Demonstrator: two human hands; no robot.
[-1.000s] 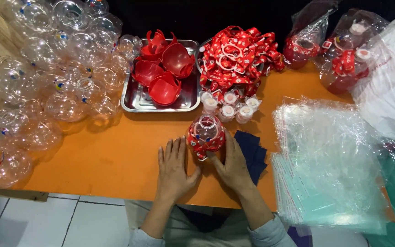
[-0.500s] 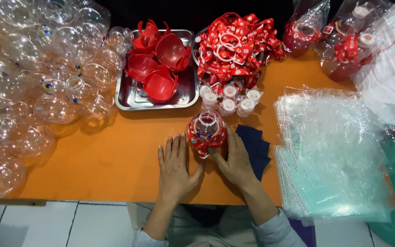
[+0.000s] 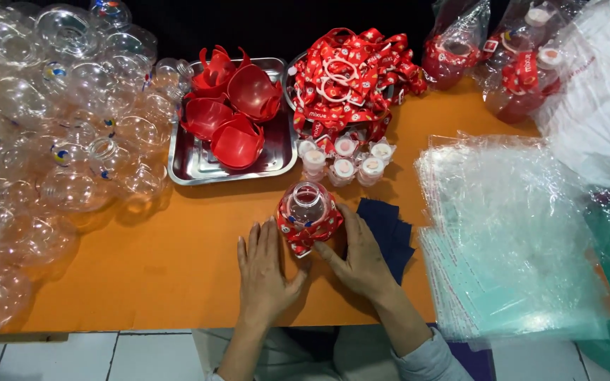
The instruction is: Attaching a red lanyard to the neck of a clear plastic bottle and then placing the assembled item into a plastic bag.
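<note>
A round clear bottle (image 3: pixel 306 204) with a red printed wrap around its lower half stands on the orange table (image 3: pixel 142 275), near the front edge. My left hand (image 3: pixel 266 271) lies flat on the table just left of the bottle, fingers apart, with its fingertips close to the red wrap. My right hand (image 3: pixel 361 257) rests on the other side, and the bottle sits in the fork between its thumb and forefinger. Under my right hand lies a dark blue cloth (image 3: pixel 390 229).
A steel tray (image 3: pixel 199 166) with red cup-shaped shells stands behind the bottle. Beside it lie a heap of red straps (image 3: pixel 347 77) and several small capped tubes (image 3: pixel 344 159). Many clear bottles (image 3: pixel 58 141) crowd the left. Clear plastic bags (image 3: pixel 510 233) are stacked at right, and bagged bottles (image 3: pixel 517 63) sit at the back right.
Both hands stay where they were around the bottle. Only the view has shifted slightly.
</note>
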